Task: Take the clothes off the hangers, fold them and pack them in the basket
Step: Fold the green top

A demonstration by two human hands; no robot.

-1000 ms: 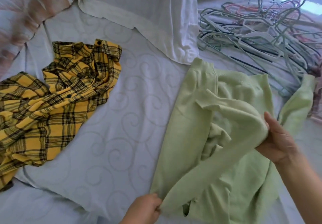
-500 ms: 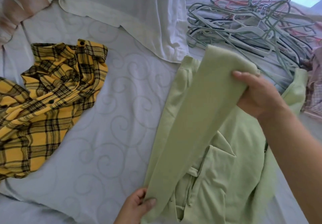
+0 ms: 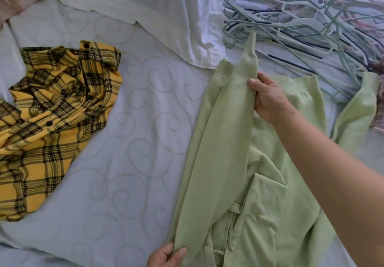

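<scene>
Fingers of my right hand (image 3: 268,98) pinch the green sweatshirt (image 3: 259,183) sleeve's far end, arm outstretched; my left hand (image 3: 166,256) pinches its near edge.

Shirt (image 3: 56,121) lies left, hoodie (image 3: 259,173) right (hangers (image 3: 301,23) behind it), all on bed (image 3: 135,162).

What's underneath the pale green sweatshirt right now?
The pale green knit sweatshirt lies on the white swirl-quilted bed cover; its far sleeve crosses the heap of plastic hangers. Anything beneath its body is covered.
</scene>
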